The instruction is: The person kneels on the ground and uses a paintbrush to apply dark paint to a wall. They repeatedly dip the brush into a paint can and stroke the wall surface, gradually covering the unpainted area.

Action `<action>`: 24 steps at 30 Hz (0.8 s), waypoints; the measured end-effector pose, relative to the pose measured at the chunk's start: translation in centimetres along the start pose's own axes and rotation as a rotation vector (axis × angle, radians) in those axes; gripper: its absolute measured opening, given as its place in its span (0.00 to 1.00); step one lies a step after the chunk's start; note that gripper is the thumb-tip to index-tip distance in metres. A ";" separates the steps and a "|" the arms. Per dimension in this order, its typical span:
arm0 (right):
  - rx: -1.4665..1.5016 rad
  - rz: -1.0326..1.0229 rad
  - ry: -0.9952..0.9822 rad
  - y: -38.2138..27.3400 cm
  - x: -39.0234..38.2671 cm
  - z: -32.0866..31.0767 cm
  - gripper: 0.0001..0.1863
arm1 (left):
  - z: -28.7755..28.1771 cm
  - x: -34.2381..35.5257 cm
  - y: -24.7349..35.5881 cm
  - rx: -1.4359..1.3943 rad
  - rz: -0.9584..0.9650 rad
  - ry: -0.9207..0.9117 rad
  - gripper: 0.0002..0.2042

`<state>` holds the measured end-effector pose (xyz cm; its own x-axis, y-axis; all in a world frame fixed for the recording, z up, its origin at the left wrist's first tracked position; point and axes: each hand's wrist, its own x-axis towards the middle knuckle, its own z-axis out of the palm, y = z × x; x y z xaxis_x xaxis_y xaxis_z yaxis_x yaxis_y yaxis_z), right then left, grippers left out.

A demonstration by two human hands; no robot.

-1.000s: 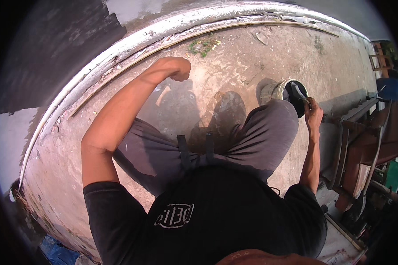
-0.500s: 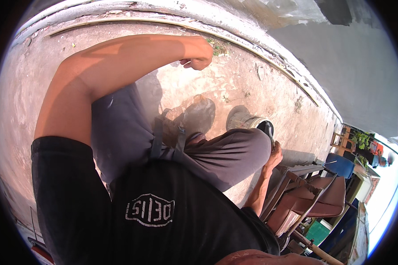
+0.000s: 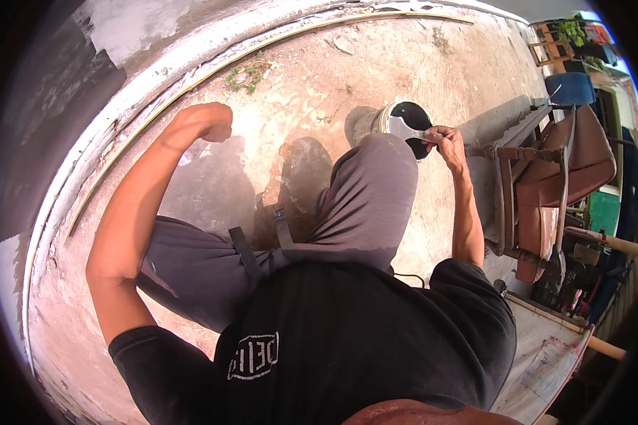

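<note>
My left hand (image 3: 216, 122) hangs above the concrete ground at upper left, its fingers curled, with nothing visible in them. My right hand (image 3: 446, 145) grips a flat, grey-coated tool (image 3: 407, 127), which looks like a brush or scraper, at the mouth of a pale, round bucket (image 3: 379, 119) with dark contents. The bucket stands just beyond my bent right knee (image 3: 376, 170), which partly hides it.
A white pipe (image 3: 156, 78) and a thin strip run along the painted wall (image 3: 92, 81) base. At right are a stacked brown chair (image 3: 574, 163), wooden frames, a blue container (image 3: 567, 88) and a stained board (image 3: 532, 354). Small weeds (image 3: 248, 76) grow near the wall.
My view has swung about and back. The tool in my right hand now lies more crosswise over the bucket's mouth. My left hand stays raised and curled.
</note>
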<state>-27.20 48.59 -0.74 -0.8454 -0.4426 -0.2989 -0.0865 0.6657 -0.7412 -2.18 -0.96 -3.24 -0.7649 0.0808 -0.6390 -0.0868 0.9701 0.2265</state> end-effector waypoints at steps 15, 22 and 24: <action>-0.754 -0.515 0.586 0.9 -3.9 0.7 0.07 | 2.1 0.2 -1.8 0.023 0.154 0.016 0.11; -0.187 -0.127 0.286 0.3 -3.9 0.4 0.15 | 1.4 0.2 -1.2 -0.006 0.147 0.007 0.11; -0.097 -0.100 0.248 0.0 -3.4 1.0 0.16 | 1.0 0.0 -0.7 -0.011 0.125 0.001 0.10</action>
<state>-23.78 49.52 -0.27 -0.9322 -0.3567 -0.0620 -0.2163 0.6860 -0.6947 -1.51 -1.40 -4.10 -0.7707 0.2007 -0.6048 0.0025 0.9501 0.3121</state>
